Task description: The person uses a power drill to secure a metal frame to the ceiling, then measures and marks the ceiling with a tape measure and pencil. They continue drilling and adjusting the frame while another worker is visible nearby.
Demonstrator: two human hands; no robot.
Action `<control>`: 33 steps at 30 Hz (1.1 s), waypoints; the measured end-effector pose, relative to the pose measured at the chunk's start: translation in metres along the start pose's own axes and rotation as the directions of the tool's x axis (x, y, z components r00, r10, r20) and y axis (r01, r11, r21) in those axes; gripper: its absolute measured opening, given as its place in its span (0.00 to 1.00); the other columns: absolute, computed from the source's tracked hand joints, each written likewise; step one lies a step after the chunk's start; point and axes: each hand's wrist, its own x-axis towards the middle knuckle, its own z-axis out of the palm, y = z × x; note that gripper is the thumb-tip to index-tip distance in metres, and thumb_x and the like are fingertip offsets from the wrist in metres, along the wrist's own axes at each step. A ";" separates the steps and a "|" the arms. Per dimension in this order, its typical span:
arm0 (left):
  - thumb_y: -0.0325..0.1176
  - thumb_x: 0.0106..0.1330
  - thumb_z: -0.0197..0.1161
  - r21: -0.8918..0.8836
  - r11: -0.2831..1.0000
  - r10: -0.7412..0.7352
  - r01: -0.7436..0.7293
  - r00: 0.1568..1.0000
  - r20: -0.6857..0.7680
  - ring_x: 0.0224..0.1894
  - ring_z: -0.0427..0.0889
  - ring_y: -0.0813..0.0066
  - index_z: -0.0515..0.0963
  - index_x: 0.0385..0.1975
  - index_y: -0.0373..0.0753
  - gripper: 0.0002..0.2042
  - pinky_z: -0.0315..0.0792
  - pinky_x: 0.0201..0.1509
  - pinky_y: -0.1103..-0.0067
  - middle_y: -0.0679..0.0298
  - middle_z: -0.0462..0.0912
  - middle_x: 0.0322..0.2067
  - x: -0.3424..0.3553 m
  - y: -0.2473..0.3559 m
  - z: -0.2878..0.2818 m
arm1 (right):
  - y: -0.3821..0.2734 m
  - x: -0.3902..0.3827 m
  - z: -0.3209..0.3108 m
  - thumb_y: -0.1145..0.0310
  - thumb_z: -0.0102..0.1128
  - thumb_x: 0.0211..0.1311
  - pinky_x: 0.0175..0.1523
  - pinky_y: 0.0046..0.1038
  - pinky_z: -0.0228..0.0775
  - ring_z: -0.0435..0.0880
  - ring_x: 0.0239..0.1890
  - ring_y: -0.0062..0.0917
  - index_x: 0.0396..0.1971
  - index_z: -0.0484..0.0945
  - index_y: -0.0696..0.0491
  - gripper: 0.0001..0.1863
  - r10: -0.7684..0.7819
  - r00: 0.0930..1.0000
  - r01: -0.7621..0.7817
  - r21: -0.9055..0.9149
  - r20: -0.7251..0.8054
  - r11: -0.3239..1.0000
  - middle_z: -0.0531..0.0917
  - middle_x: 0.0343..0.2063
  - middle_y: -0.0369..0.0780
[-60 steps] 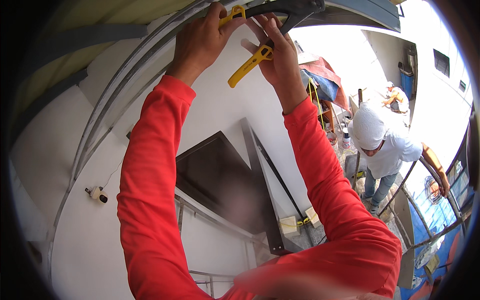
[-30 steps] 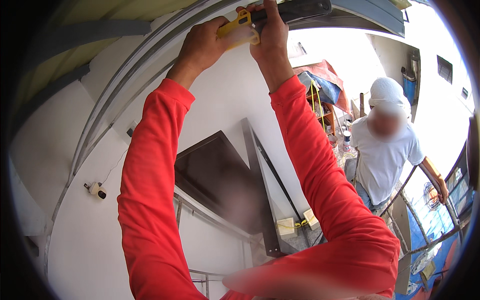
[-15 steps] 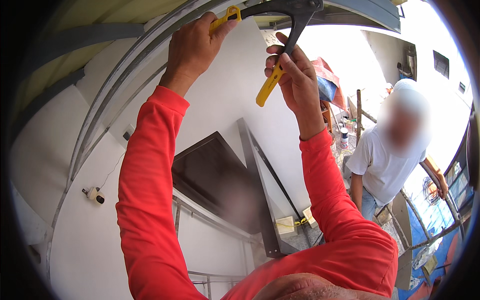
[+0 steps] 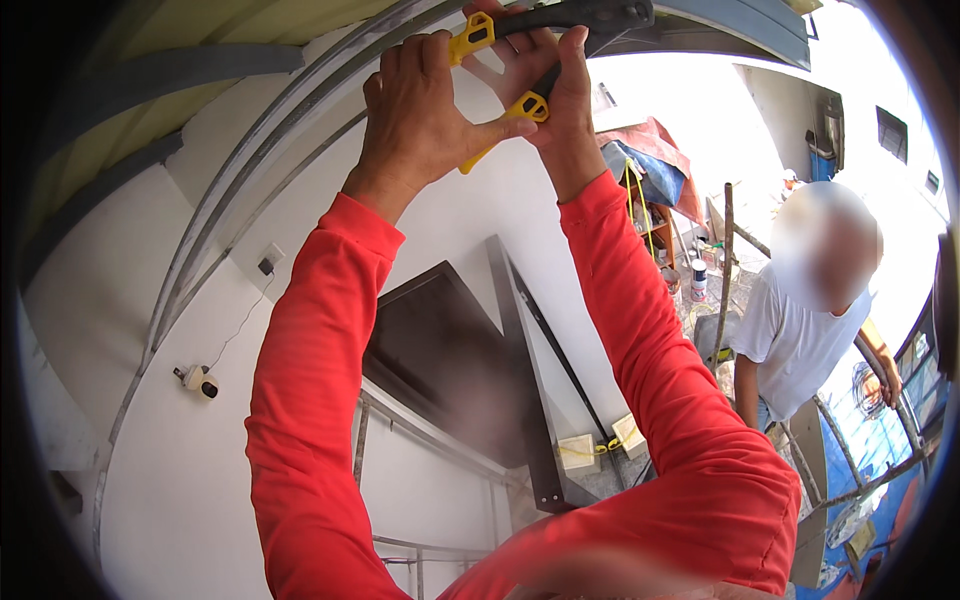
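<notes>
Overhead, a two-handled lever tool (image 4: 530, 106) with black arms and yellow grips is held in both hands. Its dark jointed head (image 4: 615, 14) is near the picture's top edge. My left hand (image 4: 425, 135) closes on the upper yellow grip, while its thumb reaches across to the lower grip. My right hand (image 4: 566, 115) wraps the black arms from the right, its fingers reaching over behind them. Part of the lower handle is hidden behind my left thumb and right palm. What the tool's head touches, if anything, cannot be made out.
Curved metal rails (image 4: 215, 180) run along the left. Below my arms are a dark panel (image 4: 430, 350) and a dark beam (image 4: 520, 370). A person in a white shirt (image 4: 800, 340) stands at the right beside scaffold poles (image 4: 727, 260). A small camera (image 4: 201, 382) is fixed to the wall.
The tool's two handles have come closer together. My right hand has moved up and left along the lower handle, and my left thumb now reaches that handle.
</notes>
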 end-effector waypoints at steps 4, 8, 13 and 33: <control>0.64 0.35 0.85 0.211 0.977 0.059 -0.044 0.996 -0.069 0.68 0.65 0.52 0.54 0.72 0.35 0.66 0.63 0.67 0.50 0.50 0.66 0.62 -0.021 0.004 -0.001 | 0.014 0.005 -0.008 0.23 0.42 0.66 0.74 0.50 0.54 0.66 0.73 0.33 0.68 0.69 0.55 0.51 -0.004 1.000 0.004 0.049 -0.008 0.999 0.71 0.70 0.42; 0.52 0.37 0.88 0.108 0.994 0.021 -0.017 0.999 -0.040 0.58 0.73 0.52 0.62 0.67 0.35 0.57 0.70 0.62 0.59 0.51 0.73 0.53 -0.011 -0.004 0.006 | 0.022 0.012 -0.006 0.22 0.43 0.65 0.72 0.48 0.59 0.73 0.67 0.35 0.61 0.73 0.61 0.52 -0.078 0.996 0.083 0.188 -0.034 0.979 0.78 0.62 0.45; 0.50 0.41 0.86 0.141 0.989 0.044 -0.043 0.999 -0.006 0.43 0.84 0.56 0.72 0.55 0.38 0.42 0.79 0.47 0.63 0.57 0.81 0.43 0.001 -0.002 -0.002 | 0.015 0.021 -0.003 0.33 0.46 0.74 0.67 0.43 0.67 0.81 0.57 0.38 0.44 0.82 0.58 0.38 -0.129 0.988 0.149 0.272 -0.089 0.951 0.87 0.42 0.43; 0.57 0.64 0.71 -0.250 0.963 -0.027 0.097 0.962 0.272 0.28 0.87 0.67 0.80 0.39 0.39 0.24 0.77 0.33 0.73 0.61 0.87 0.27 -0.014 0.011 -0.009 | 0.009 -0.039 0.007 0.44 0.39 0.82 0.51 0.42 0.77 0.82 0.50 0.36 0.32 0.72 0.49 0.25 -0.117 0.971 0.152 0.163 -0.208 0.975 0.80 0.32 0.36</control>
